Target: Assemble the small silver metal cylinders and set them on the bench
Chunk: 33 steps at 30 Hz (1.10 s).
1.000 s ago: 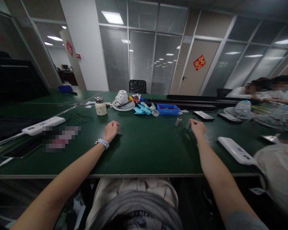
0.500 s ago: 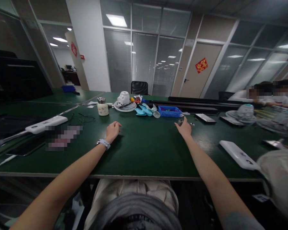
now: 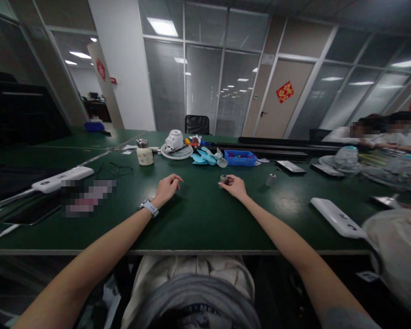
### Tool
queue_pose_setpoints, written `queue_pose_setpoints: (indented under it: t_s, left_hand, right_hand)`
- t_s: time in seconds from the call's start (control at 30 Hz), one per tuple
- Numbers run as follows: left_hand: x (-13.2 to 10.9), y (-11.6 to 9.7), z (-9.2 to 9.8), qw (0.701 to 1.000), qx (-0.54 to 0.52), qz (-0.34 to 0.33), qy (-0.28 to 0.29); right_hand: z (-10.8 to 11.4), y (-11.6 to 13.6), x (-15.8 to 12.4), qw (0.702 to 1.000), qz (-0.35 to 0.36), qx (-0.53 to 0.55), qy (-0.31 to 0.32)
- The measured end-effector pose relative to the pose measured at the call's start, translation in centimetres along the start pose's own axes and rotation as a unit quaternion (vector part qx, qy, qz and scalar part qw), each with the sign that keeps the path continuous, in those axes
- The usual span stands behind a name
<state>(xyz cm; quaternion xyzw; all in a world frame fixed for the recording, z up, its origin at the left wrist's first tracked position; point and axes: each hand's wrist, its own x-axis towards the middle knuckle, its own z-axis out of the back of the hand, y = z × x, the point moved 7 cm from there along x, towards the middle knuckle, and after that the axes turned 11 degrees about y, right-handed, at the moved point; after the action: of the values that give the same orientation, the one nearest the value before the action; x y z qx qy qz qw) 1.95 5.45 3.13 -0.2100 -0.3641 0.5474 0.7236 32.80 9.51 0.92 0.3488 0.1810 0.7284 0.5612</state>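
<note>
My right hand [image 3: 237, 187] grips a small grey metal cylinder [image 3: 223, 179] between thumb and fingers, just over the green table [image 3: 198, 219]. A similar grey cylinder [image 3: 271, 179] stands upright to the right of that hand, touched by nothing. My left hand [image 3: 168, 189], with a watch on its wrist, rests over the table further left. Its fingers are loosely bent and partly apart, and nothing shows in them. Beyond the hands lie light blue fan blades [image 3: 205, 156] and a blue tray [image 3: 240, 158] with small parts in it.
A white fan body [image 3: 175, 141] on its round grille and a cream jar [image 3: 144, 153] stand at the back left. White power strips [image 3: 63, 178] lie on the left, and another white strip [image 3: 339, 218] on the right. People sit at the far right.
My right hand has moved left across the table with a grey cylinder in it. The second cylinder now shows fully. My left hand has shifted slightly right.
</note>
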Motion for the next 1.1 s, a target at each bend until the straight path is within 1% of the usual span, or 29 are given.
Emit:
queue_pose_setpoints:
  t_s: [0.03, 0.1, 0.17, 0.23, 0.3, 0.4, 0.57, 0.67, 0.73, 0.8, 0.87, 0.97, 1.03, 1.1]
  left_hand:
    - [-0.2, -0.9, -0.3, 0.999, -0.003, -0.033, 0.009]
    - [-0.8, -2.6, -0.8, 0.996, -0.008, -0.091, 0.009]
    - [-1.4, -4.1, -1.0, 0.991, -0.002, -0.135, -0.004]
    - [-1.8, -5.2, -1.2, 0.986, 0.005, -0.167, -0.006]
    - [-2.0, -5.7, -1.4, 0.984, 0.010, -0.178, 0.002]
    - [-2.1, -6.1, -1.5, 0.982, 0.026, -0.184, 0.017]
    - [-2.2, -6.6, -1.9, 0.976, 0.043, -0.212, 0.017]
    - [-2.2, -7.0, -2.5, 0.975, 0.036, -0.220, 0.014]
    - [-1.9, -7.2, -2.7, 0.977, 0.009, -0.212, 0.016]
    - [-1.6, -7.1, -2.6, 0.981, -0.039, -0.191, 0.016]
    - [-1.1, -6.5, -1.8, 0.983, -0.082, -0.163, 0.003]
    - [-0.5, -4.5, -0.1, 0.988, -0.088, -0.124, -0.009]
    - [-0.1, -2.8, 0.5, 0.991, -0.069, -0.117, 0.023]
    - [0.3, -0.8, 0.5, 0.991, -0.044, -0.105, 0.075]
  right_hand:
    - [-1.6, 1.9, -0.4, 0.999, 0.032, 0.020, 0.024]
    - [-4.1, 5.1, -1.3, 0.994, 0.080, 0.051, 0.062]
    - [-5.6, 7.5, -2.3, 0.988, 0.112, 0.066, 0.086]
    - [-6.2, 8.9, -3.1, 0.984, 0.133, 0.064, 0.098]
    - [-6.2, 9.6, -3.6, 0.983, 0.141, 0.053, 0.108]
    - [-5.9, 9.8, -4.0, 0.983, 0.144, 0.028, 0.107]
    - [-5.9, 10.3, -4.3, 0.978, 0.181, -0.001, 0.104]
    - [-5.9, 10.5, -4.4, 0.977, 0.191, -0.016, 0.090]
    - [-5.9, 10.4, -4.4, 0.979, 0.185, -0.019, 0.087]
    - [-5.9, 10.3, -4.4, 0.980, 0.177, -0.013, 0.092]
    - [-5.9, 10.2, -4.3, 0.981, 0.169, -0.004, 0.094]
    - [-5.9, 9.8, -4.1, 0.984, 0.151, 0.010, 0.096]
    - [-5.8, 9.6, -4.0, 0.985, 0.141, 0.010, 0.094]
    - [-5.8, 9.5, -3.9, 0.986, 0.136, 0.008, 0.095]
